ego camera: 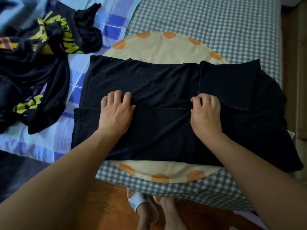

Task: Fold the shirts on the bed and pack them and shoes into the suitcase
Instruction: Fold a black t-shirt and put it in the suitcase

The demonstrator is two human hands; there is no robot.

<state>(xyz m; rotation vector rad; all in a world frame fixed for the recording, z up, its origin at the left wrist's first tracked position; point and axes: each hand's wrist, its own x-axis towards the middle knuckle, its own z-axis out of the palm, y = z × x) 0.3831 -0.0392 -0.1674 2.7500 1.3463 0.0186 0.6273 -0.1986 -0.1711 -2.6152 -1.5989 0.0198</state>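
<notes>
Checked green-and-white bedding covers the bed (216, 22), with a blue patchwork quilt (116, 22) over its left part and a round cream mat with orange patches (164, 45) lying in the middle. On that mat a black shirt (141, 80) is spread flat, directly in front of the person and within reach of both arms. Its long axis runs left to right across the view, so it lies crosswise to the forearms. The near long edge has been turned up over the body of the shirt, forming a fold line that runs between the two hands, and a sleeve (227, 83) is laid back over the right end. The left hand (116, 110) rests on the left stretch of that fold line, fingers bent with their tips pressing into the cloth. The right hand (206, 112) sits at the right stretch, fingers curled and apparently pinching the folded edge beside the sleeve. Both hands are about equally near the shirt's centre, so the next fold could probably be led from either end along that long axis. A heap of black shirts with yellow print (41, 47) waits unfolded on the quilt to the left, nearer the left hand. No suitcase or shoes for packing are in view.
</notes>
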